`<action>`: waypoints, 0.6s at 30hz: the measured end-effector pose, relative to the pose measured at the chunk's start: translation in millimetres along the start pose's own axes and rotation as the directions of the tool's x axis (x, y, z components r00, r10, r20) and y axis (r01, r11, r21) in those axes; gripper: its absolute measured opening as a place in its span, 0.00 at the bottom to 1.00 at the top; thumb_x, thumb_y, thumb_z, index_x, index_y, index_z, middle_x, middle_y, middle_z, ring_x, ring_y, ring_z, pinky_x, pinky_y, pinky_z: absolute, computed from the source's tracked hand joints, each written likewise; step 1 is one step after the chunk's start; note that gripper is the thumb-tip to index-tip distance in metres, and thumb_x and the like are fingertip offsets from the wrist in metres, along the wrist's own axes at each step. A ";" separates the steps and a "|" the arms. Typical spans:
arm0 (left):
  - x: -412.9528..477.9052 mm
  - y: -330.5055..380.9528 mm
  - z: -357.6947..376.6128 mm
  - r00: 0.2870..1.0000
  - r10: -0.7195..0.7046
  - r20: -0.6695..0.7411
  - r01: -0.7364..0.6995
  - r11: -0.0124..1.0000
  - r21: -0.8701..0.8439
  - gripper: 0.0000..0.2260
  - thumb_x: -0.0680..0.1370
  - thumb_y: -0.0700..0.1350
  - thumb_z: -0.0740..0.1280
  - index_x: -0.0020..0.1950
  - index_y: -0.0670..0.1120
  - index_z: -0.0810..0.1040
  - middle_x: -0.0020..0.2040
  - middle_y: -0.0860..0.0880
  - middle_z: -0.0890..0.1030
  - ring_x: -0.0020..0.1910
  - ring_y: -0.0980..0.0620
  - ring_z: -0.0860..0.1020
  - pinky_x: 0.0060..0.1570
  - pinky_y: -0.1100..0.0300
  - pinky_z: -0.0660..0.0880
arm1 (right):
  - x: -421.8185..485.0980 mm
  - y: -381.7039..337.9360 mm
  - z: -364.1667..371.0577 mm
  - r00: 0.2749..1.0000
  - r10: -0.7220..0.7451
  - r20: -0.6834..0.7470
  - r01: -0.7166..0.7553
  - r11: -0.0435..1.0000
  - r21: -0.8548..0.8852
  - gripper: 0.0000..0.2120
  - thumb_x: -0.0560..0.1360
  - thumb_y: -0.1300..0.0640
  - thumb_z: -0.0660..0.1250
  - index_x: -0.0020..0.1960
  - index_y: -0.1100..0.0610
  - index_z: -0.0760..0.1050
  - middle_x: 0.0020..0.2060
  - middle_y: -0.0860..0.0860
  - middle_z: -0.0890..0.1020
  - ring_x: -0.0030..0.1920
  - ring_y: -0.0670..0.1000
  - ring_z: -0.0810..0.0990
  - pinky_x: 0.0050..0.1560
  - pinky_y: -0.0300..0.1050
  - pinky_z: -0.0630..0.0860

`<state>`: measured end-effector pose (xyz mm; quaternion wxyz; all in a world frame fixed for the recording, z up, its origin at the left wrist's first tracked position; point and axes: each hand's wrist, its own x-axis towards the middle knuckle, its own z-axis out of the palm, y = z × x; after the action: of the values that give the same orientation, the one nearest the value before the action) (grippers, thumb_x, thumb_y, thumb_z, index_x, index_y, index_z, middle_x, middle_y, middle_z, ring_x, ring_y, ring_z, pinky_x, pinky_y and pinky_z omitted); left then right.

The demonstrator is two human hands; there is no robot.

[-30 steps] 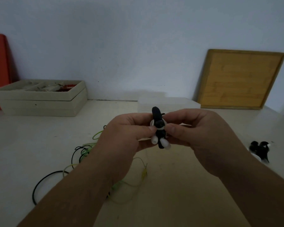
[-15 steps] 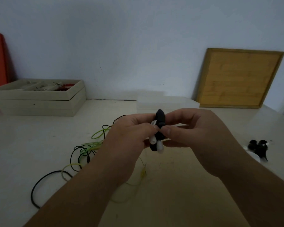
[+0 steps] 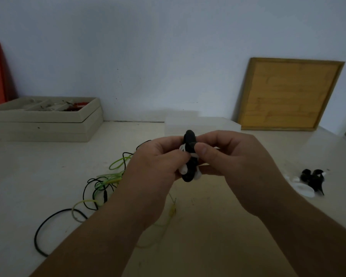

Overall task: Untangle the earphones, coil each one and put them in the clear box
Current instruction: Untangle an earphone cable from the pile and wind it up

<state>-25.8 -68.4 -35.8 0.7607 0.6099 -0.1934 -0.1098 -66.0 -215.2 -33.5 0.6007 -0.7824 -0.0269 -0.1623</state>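
My left grip [image 3: 160,162] and right grip [image 3: 228,156] both pinch one coiled black earphone [image 3: 189,142], thumbs and fingertips curled round its middle, held upright above the desk [image 3: 208,236]. White parts show on the coil. The clear box [image 3: 204,124] stands just behind it, near the wall. Tangled green and black cords [image 3: 106,182] lie at left. A second black coil [image 3: 312,179] lies at right, well apart.

Both forearms reach in from 7 and 5 o'clock; left hand [image 3: 158,168] and right hand [image 3: 230,162] meet at centre, together pinching the coiled earphone [image 3: 189,139].
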 end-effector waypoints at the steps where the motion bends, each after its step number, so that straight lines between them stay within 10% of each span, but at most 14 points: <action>1: 0.1 1.4 -1.4 1.000 0.001 -0.005 -0.001 1.000 -0.012 0.14 0.77 0.29 0.61 0.45 0.43 0.84 0.31 0.42 0.80 0.34 0.42 0.80 0.37 0.58 0.81 | 0.1 -0.3 -1.4 1.000 0.000 0.025 -0.001 1.000 0.020 0.08 0.76 0.61 0.67 0.53 0.57 0.82 0.42 0.51 0.87 0.43 0.50 0.86 0.45 0.43 0.83; 18: 3.8 -0.2 -13.0 0.998 -0.062 -0.032 0.063 0.997 0.033 0.12 0.76 0.29 0.64 0.55 0.37 0.83 0.46 0.39 0.86 0.42 0.41 0.85 0.41 0.53 0.83 | 0.5 2.4 2.0 0.998 -0.063 -0.019 0.060 0.988 -0.146 0.07 0.73 0.62 0.72 0.50 0.56 0.83 0.39 0.50 0.87 0.39 0.48 0.86 0.45 0.48 0.84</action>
<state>-16.8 -58.5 -37.7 0.7493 0.6300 -0.1644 -0.1207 -64.5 -214.1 -36.1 0.5372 -0.8208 -0.0319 -0.1917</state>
